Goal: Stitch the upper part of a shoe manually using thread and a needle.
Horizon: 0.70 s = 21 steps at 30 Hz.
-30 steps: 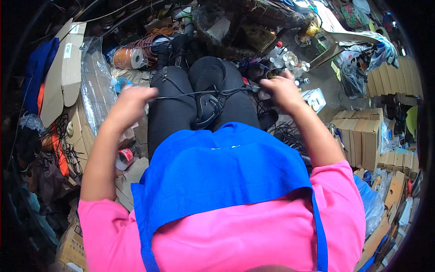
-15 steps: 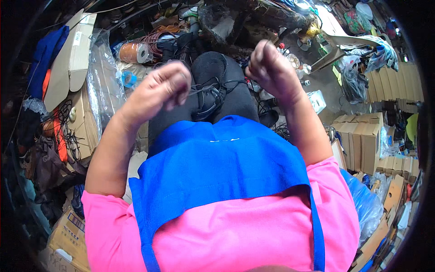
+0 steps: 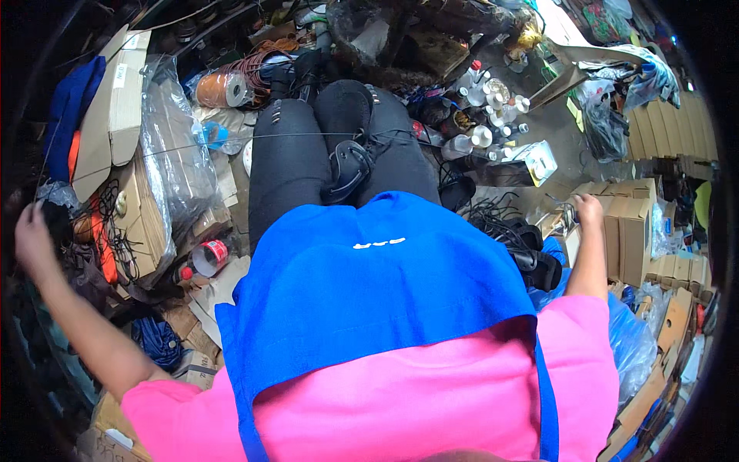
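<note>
A black shoe (image 3: 346, 112) with a strap (image 3: 352, 165) stands wedged between my thighs. From it a thin dark thread (image 3: 308, 135) runs tight to the left, across my left thigh. At the far left my left hand (image 3: 35, 239) is closed on this thread, with the arm stretched out. My right hand (image 3: 590, 211) is out at the right, beside the cardboard boxes, its fingers pinched together. Something thin and small shows at those fingertips, too fine to make out. A blue apron (image 3: 385, 262) covers my lap.
Plastic bottles (image 3: 477, 92) crowd the floor ahead on the right. Folded cardboard (image 3: 115, 108) and plastic wrap stand at the left, near an orange spool (image 3: 219, 90). Cardboard boxes (image 3: 627, 231) are stacked at the right. Several black straps (image 3: 523, 239) lie beside my right hip.
Both hands have swung apart, from above my knees out to the far left and far right. The thread now stretches leftward from the shoe, which stays between my thighs.
</note>
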### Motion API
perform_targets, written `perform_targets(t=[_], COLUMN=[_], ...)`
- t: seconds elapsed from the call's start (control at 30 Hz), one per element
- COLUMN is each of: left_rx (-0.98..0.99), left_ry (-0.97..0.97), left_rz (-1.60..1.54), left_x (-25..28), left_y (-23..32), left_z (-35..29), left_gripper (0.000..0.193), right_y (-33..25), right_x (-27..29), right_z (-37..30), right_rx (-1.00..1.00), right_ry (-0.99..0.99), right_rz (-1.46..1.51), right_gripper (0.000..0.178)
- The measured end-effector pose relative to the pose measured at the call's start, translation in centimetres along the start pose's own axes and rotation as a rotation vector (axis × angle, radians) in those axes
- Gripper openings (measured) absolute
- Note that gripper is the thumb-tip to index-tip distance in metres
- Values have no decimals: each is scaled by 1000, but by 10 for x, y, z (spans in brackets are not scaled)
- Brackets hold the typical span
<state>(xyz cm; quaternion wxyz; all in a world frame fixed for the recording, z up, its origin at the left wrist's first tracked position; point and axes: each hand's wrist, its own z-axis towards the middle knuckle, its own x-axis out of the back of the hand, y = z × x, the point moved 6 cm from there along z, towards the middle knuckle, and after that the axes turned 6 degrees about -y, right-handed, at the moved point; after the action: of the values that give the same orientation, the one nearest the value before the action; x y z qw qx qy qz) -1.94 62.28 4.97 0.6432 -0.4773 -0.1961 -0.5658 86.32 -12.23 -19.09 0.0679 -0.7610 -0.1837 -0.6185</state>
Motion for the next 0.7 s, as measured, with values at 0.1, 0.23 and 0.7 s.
perform_targets(t=[0.1, 0.23, 0.7], left_rx=[-87, -813, -993], left_ry=[-305, -449, -679], left_rz=[-665, -1175, -1257], left_x=[31, 118, 102], left_y=[211, 414, 497], left_z=[-71, -169, -192], left_gripper=[35, 51, 12], right_y=[-129, -341, -406], right_x=[-13, 19, 31], right_z=[-23, -121, -161], right_rx=[196, 816, 973], right_ry=[-131, -203, -235], right_rz=[187, 656, 894], right_gripper=[49, 41, 21])
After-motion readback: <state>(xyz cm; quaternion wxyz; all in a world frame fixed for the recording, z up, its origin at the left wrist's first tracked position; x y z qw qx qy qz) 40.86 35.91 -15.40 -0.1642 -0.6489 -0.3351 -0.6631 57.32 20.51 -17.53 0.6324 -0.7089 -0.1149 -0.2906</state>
